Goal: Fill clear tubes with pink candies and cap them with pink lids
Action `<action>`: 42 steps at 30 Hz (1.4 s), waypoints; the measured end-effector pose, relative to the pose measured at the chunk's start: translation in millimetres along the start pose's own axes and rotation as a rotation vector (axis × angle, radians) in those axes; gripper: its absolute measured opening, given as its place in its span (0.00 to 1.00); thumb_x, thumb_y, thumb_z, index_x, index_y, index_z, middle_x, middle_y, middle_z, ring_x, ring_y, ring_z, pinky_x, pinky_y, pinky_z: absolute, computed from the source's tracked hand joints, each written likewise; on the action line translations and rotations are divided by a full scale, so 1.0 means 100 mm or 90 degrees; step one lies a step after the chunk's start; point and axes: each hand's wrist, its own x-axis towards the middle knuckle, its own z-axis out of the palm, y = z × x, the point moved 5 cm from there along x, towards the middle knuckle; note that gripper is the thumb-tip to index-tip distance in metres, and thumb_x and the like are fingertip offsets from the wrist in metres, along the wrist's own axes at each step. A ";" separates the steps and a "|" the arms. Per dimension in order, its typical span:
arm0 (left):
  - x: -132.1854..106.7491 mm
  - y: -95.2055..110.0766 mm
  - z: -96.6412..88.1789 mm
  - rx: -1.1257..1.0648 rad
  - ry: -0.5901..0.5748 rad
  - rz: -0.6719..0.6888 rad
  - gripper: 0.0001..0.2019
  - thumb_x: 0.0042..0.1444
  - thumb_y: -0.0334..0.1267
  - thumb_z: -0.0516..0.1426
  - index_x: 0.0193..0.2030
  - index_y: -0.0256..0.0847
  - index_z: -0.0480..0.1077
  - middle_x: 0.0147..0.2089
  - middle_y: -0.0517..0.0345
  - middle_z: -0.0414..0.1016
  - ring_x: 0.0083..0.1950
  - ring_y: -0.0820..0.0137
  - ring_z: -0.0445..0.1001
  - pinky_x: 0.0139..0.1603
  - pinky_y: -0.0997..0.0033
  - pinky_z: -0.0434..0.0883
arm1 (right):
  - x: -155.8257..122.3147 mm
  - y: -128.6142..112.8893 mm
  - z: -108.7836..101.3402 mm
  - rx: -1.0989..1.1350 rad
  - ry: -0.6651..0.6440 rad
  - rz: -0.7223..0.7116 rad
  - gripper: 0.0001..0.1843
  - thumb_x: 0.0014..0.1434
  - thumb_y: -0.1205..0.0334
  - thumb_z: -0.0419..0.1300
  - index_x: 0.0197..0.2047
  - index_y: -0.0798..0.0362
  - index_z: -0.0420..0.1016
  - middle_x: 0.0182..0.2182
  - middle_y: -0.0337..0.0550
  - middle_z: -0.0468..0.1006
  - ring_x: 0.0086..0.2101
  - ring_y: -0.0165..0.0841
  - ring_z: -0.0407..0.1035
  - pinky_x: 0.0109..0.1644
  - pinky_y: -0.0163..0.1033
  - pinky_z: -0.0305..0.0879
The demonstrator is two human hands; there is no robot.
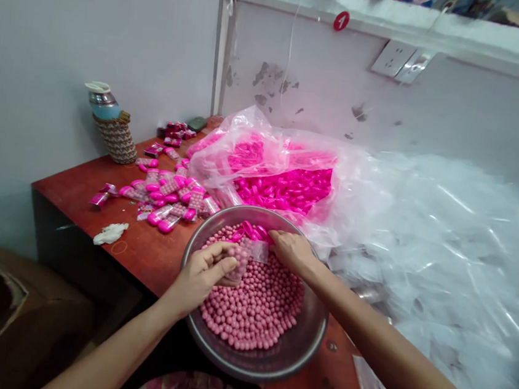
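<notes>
Tag [341,21] reads "1"; left grip [202,272] holds bead-filled tube [239,259].

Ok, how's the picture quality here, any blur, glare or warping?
Head view: soft, even light, no hard shadows; edges stretch wide-angle, bottom right corner darkens; the clear plastic heap is washed out and smeared; pink caps look oversaturated; left hand, right hand, the clear tube between them and the metal bowl are sharpest.
</notes>
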 end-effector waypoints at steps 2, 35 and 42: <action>0.00 0.00 0.00 -0.052 0.001 -0.018 0.13 0.51 0.40 0.58 0.43 0.37 0.68 0.36 0.57 0.71 0.36 0.71 0.72 0.39 0.65 0.74 | -0.02 0.03 0.00 -0.010 0.010 0.002 0.13 0.58 0.66 0.50 0.45 0.53 0.69 0.37 0.49 0.76 0.36 0.37 0.71 0.34 0.35 0.61; -0.13 0.23 0.12 0.458 0.028 0.238 0.09 0.54 0.35 0.54 0.39 0.40 0.74 0.38 0.56 0.77 0.39 0.68 0.73 0.42 0.73 0.65 | -0.74 -0.55 -0.62 0.520 0.285 -0.204 0.19 0.56 0.64 0.56 0.53 0.48 0.66 0.43 0.45 0.73 0.40 0.34 0.69 0.44 0.39 0.66; -0.17 0.20 0.10 0.443 0.041 0.265 0.10 0.55 0.34 0.54 0.42 0.39 0.74 0.39 0.54 0.77 0.41 0.68 0.73 0.45 0.72 0.66 | -0.79 -0.68 -0.55 0.411 0.283 -0.301 0.14 0.59 0.66 0.53 0.49 0.51 0.65 0.34 0.45 0.73 0.34 0.32 0.68 0.36 0.36 0.66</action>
